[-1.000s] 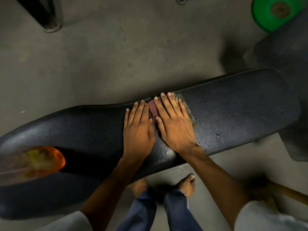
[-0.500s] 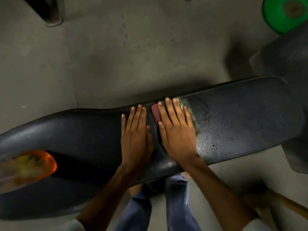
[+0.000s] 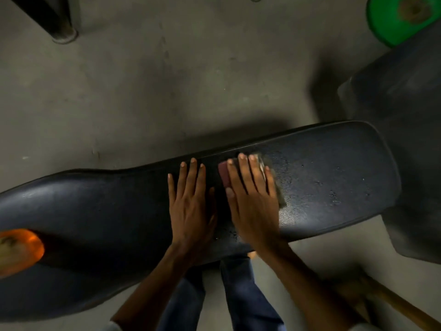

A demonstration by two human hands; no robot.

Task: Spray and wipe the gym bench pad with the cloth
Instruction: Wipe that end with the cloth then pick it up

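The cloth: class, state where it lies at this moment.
In the head view, the cloth lies on the bench pad, right of centre, flat under the right hand, with the left hand beside it.

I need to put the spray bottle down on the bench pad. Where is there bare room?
Bare pad lies between the left hand and the orange object. A droplet-speckled stretch runs from the right hand, pressing the cloth, to the rounded end. The middle is crowded by both hands.

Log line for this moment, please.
phase: wiping | right hand: flat on cloth | left hand: flat on bench pad | droplets on pad right of cloth
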